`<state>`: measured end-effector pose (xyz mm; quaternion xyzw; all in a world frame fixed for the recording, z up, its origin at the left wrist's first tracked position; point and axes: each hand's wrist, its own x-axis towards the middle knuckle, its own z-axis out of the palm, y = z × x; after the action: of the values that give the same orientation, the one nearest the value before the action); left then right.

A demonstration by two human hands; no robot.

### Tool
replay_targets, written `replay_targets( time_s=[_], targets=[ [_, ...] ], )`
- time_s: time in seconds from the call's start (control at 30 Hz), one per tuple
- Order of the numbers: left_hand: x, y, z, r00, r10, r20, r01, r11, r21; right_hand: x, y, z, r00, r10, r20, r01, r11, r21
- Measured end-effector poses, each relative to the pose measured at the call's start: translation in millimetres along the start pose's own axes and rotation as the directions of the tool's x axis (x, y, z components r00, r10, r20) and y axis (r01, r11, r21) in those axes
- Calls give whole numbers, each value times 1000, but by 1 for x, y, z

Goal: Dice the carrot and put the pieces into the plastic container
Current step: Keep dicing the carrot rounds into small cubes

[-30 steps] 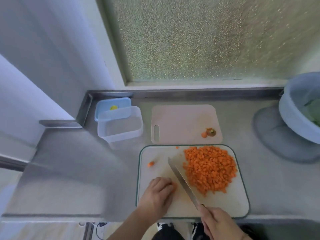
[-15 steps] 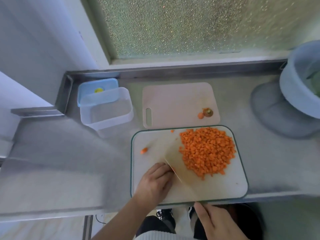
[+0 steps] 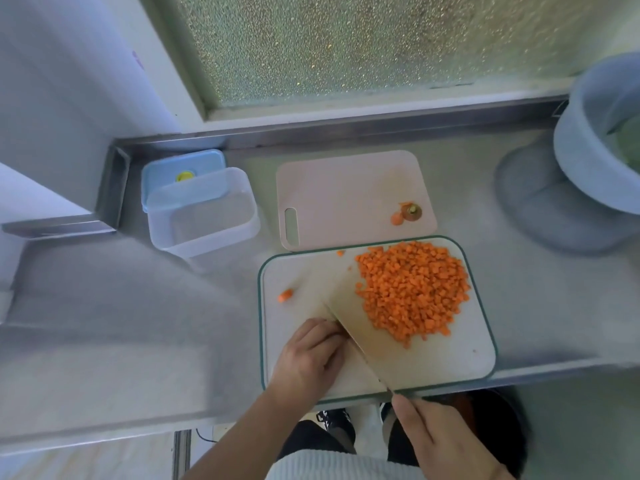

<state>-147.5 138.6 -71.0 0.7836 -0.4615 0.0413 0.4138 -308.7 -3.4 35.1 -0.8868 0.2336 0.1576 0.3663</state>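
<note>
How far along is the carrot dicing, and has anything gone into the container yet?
Mostly diced: a big pile of carrot cubes sits on the white cutting board. In hand: the right hand holds the knife beside the left hand, whose fingers curl over something hidden. Left: one stray carrot chunk, then filling the empty plastic container.

I see a brushed, dull-sheened grey metal counter (image 3: 131,306) with a folded metal lip along its back. On it sits a clear, smooth plastic container (image 3: 204,216), faintly frosted, with a glossy light-blue plastic lid (image 3: 180,168) leaning behind it. The white green-rimmed cutting board (image 3: 433,362) looks like matt plastic; the pale pink board (image 3: 346,192) behind it is matt too. The heap of orange carrot dice (image 3: 412,289) looks moist and rough-cut. The knife blade (image 3: 356,341) blurs, palely reflective. The window pane (image 3: 346,46) is pebbled, textured glass.
</note>
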Motion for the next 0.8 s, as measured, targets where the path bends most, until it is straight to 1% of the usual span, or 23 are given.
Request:
replay_targets(
  time_s=[0.03, 0.07, 0.1, 0.13, 0.17, 0.2, 0.27, 0.4, 0.47, 0.57, 0.6, 0.63, 0.7, 0.73, 0.8],
  targets=[
    [-1, 0, 1, 1000, -2, -7, 2, 1000, 4, -4, -3, -3, 994, -56, -93, 37, 981, -192],
    [-1, -1, 1, 1000, -1, -10, 1, 1000, 7, -6, -3, -2, 996, -38, -85, 18, 975, -221],
    [-2, -2, 0, 1000, 3, -7, -3, 1000, 5, -2, -9, 0, 993, -4, -117, -14, 988, -156],
    [-2, -2, -1, 1000, 0, 6, 0, 1000, -2, -1, -5, 2, 993, 70, -90, -72, 997, -19],
    [-2, -2, -1, 1000, -2, 7, 2, 1000, 3, 3, -1, 1, 992, 127, -2, -127, 992, 16],
    [-3, -2, -1, 1000, -5, 6, 5, 1000, 5, 9, 1, 4, 991, 121, 54, -123, 992, 39],
    [-1, -2, -2, 1000, -6, 12, 6, 1000, 10, 18, -1, 7, 995, 84, 44, -89, 989, 122],
    [-1, -1, -4, 1000, 0, 14, 0, 1000, 24, 17, -10, 3, 993, 103, 64, -116, 961, 249],
    [-2, -2, -5, 1000, 20, 8, -21, 999, 40, 9, -11, -5, 984, 153, 89, -170, 955, 242],
    [-2, -2, -4, 998, 66, -3, -65, 996, 63, 0, -9, -6, 958, 199, 208, -236, 956, 172],
    [-3, -1, -4, 997, 76, -9, -75, 995, 64, 0, -7, -4, 954, 200, 224, -243, 952, 185],
    [-2, -1, -4, 997, 81, -9, -80, 995, 64, 0, -6, -1, 957, 191, 217, -236, 949, 208],
    [-2, -2, -4, 997, 81, -2, -80, 994, 76, 6, 1, 7, 976, 173, 129, -202, 945, 257],
    [-3, -3, -4, 996, 84, 4, -84, 993, 83, 10, 5, 9, 980, 161, 120, -189, 940, 283],
    [-3, -5, -4, 996, 90, 19, -92, 992, 91, 18, 1, 8, 982, 107, 156, -149, 945, 291]
  ],
)
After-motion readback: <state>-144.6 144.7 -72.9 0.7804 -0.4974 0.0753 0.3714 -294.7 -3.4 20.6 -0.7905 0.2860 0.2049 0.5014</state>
